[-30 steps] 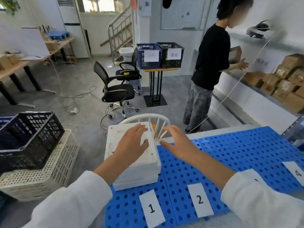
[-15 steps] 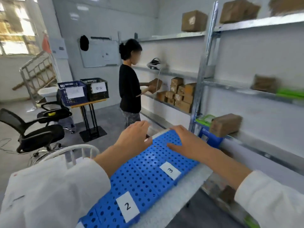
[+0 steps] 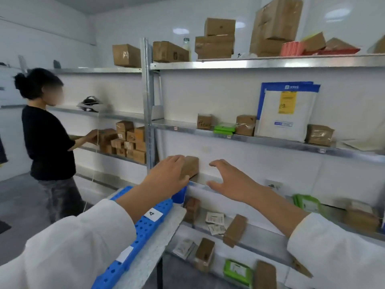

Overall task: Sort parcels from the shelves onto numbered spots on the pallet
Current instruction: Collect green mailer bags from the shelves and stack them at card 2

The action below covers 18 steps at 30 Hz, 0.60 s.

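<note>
The left hand (image 3: 166, 176) is up against the near side of a small brown cardboard parcel (image 3: 190, 166), fingers draped over its top edge, but whether it's actually clamped on is impossible to tell. The right hand (image 3: 231, 180) hangs just beside the box on the other side, fingers spread wide, not touching it. The parcel sits on the lip of the metal shelf (image 3: 208, 185), its long axis seeming to run back toward the wall, though blur makes that shaky. No writing readable on it. Down by the left sleeve, the blue perforated pallet (image 3: 145, 230) has a white tag reading "4" (image 3: 153, 214). One shelf up, a white mailer (image 3: 285, 115) carries a yellow sticker, text too blurry.
</note>
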Motion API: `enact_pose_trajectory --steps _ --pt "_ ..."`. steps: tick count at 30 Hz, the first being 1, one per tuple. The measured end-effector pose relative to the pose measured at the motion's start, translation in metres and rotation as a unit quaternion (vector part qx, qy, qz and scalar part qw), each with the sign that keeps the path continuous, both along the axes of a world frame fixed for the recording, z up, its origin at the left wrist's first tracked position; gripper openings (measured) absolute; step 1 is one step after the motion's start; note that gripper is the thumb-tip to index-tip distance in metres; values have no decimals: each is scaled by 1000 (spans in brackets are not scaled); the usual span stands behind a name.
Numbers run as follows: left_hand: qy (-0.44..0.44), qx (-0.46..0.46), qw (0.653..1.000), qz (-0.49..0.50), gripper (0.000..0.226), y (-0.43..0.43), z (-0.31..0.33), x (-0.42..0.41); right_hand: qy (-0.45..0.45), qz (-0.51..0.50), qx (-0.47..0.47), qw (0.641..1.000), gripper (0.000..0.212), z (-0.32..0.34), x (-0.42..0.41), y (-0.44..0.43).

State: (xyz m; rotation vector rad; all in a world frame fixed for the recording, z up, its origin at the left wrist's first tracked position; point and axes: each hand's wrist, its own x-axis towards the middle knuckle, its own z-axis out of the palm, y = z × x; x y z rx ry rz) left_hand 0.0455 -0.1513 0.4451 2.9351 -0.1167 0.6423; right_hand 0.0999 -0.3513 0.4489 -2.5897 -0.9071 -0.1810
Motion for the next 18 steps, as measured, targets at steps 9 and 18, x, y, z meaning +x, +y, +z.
enact_pose_trajectory --steps 9,18 --pt "23 36 997 -66 56 -35 20 83 2 -65 16 998 59 10 46 -41" --pt "-8 8 993 -114 54 -36 27 186 -4 -133 30 991 59 24 136 -36"
